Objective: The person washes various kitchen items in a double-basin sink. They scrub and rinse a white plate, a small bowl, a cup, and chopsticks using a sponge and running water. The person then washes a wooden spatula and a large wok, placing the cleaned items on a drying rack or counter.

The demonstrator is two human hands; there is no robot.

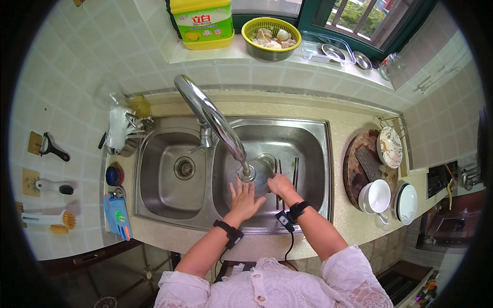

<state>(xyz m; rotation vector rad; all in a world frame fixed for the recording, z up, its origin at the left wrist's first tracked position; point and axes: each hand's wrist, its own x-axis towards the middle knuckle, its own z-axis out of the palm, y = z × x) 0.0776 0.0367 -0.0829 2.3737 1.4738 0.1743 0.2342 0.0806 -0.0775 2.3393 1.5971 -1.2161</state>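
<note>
Below the chrome faucet (pixel 217 119), a round grey metal vessel (pixel 264 174) sits in the right basin (pixel 312 208) of the steel sink. Its near-left side is partly hidden by the faucet head and my fingers. My left hand (pixel 243 202) is spread palm down under the spout at the vessel's left edge; whether it presses on the metal is hard to tell. With curled fingers, my right hand (pixel 281 185) grips the vessel's right side; the exact part held is hidden. Dark chopsticks (pixel 295 169) lie in the basin beside and beneath my right hand.
The left basin (pixel 169 200) has a drain strainer (pixel 185 168). To the right stand a round wooden chopping board (pixel 352 165) with a cleaver (pixel 368 163), white bowls (pixel 377 196) and plates (pixel 407 204). Gloves (pixel 117 217) lie left. A yellow basket (pixel 271 50) stands on the sill.
</note>
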